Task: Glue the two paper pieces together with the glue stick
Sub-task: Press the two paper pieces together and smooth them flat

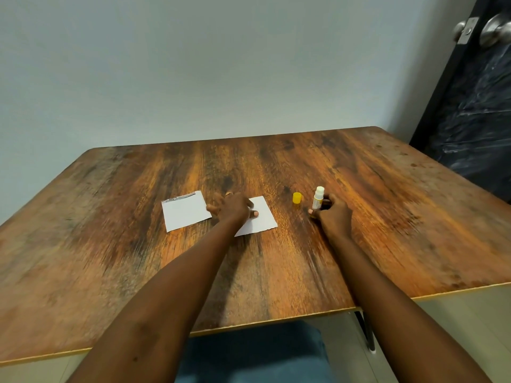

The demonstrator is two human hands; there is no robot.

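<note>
Two white paper pieces lie flat on the wooden table [138,230]. The left paper [185,212] has a printed strip along its far edge. My left hand [233,210] rests spread on the right paper [261,219], its fingers pressing down on it. To the right, my right hand [333,217] grips the lower body of the uncapped glue stick [318,197], which stands upright with its white tip up. Its yellow cap [296,198] stands on the table just left of the stick.
A grey wall runs behind the table's far edge. A dark door [475,106] with metal knobs stands at the right. Blue trousers show under the near table edge [249,324].
</note>
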